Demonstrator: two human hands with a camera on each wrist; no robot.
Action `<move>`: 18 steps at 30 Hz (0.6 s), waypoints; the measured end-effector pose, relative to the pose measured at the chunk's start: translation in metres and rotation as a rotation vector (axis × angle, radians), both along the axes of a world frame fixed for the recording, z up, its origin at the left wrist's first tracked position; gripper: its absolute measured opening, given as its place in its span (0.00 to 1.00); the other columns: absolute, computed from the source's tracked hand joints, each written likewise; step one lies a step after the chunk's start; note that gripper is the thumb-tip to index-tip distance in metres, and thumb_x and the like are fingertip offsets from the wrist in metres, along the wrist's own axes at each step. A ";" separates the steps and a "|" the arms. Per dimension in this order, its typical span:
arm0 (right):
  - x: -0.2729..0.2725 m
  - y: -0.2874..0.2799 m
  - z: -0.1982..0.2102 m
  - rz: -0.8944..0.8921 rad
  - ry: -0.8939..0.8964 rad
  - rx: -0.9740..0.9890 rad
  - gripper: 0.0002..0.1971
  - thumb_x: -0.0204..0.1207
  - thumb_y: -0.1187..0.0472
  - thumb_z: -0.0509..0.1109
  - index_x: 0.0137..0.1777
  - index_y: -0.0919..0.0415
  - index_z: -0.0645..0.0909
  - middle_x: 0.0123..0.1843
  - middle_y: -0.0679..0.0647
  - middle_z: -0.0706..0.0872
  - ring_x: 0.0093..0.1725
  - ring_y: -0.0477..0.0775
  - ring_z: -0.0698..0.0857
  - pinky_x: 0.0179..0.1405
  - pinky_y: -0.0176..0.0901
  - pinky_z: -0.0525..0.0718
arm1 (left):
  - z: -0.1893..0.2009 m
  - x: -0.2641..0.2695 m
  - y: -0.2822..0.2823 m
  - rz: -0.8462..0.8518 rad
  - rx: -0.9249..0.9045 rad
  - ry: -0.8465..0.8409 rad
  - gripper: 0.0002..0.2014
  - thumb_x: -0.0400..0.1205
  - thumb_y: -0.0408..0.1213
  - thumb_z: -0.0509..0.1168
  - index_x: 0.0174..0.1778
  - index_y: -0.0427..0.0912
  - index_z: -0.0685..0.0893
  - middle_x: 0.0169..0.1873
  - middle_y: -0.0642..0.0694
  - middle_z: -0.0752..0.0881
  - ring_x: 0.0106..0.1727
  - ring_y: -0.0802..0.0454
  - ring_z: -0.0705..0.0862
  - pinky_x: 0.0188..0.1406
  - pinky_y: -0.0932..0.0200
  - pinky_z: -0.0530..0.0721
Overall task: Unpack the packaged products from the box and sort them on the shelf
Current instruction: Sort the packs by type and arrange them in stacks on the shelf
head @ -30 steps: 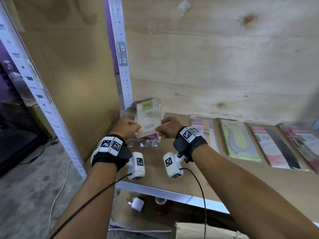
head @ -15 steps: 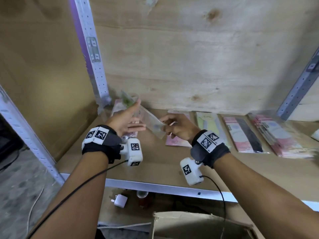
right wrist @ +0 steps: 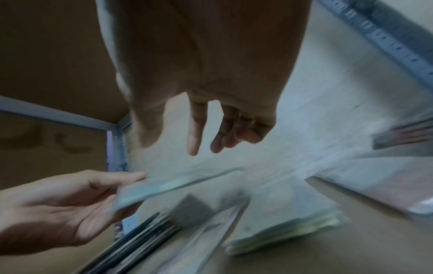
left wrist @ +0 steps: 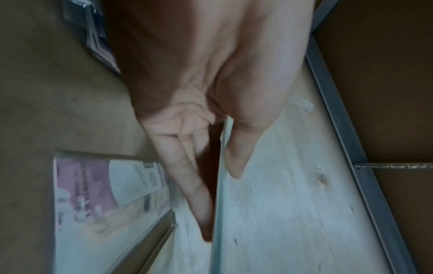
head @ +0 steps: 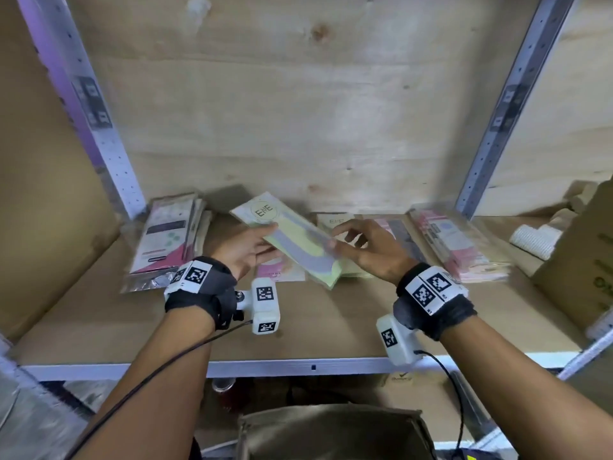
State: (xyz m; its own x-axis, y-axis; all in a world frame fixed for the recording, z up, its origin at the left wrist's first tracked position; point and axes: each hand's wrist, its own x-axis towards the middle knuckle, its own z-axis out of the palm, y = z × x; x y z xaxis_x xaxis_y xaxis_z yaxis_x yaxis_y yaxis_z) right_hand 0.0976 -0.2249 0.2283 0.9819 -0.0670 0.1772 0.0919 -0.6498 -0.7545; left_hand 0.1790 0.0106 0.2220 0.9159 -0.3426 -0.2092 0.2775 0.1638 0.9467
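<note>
A flat packet [head: 292, 240], yellow-green with a grey shape and an "ENE" label, hangs tilted above the wooden shelf [head: 99, 320]. My left hand [head: 262, 240] pinches its left side, thumb on top and fingers beneath. In the left wrist view the packet's thin edge [left wrist: 219, 194] runs between thumb and fingers. My right hand [head: 351, 242] hovers at the packet's right end with fingers loosely spread. In the right wrist view the right hand [right wrist: 199, 133] holds nothing, and the packet [right wrist: 164, 187] sits below it in the left hand [right wrist: 70, 204].
Stacks lie along the shelf's back: pink-and-black packets [head: 166, 240] at left, a pink packet [head: 278, 272] under my hands, yellow-green ones [head: 335, 224], pink ones [head: 457, 247] at right. A cardboard box [head: 583, 260] and white roll [head: 534, 240] stand far right. An open box [head: 331, 429] sits below.
The packet has travelled right from the left corner stack to above the middle of the shelf. My right hand has let go of it; the left hand still holds it.
</note>
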 end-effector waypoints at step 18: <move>-0.021 -0.069 -0.032 0.169 0.555 0.344 0.22 0.79 0.60 0.75 0.72 0.64 0.78 0.57 0.52 0.83 0.45 0.47 0.82 0.35 0.42 0.80 | -0.038 0.020 -0.037 0.198 0.178 -0.084 0.15 0.80 0.46 0.74 0.56 0.40 0.90 0.49 0.40 0.94 0.55 0.41 0.91 0.60 0.41 0.88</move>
State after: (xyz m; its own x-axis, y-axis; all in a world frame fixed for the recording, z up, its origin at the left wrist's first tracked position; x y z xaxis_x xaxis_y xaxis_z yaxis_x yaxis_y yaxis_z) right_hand 0.0768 -0.2940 0.1965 0.9234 0.1327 -0.3603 -0.2899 -0.3743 -0.8808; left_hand 0.1995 -0.0262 0.1842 0.9780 -0.1195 -0.1710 0.1763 0.0358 0.9837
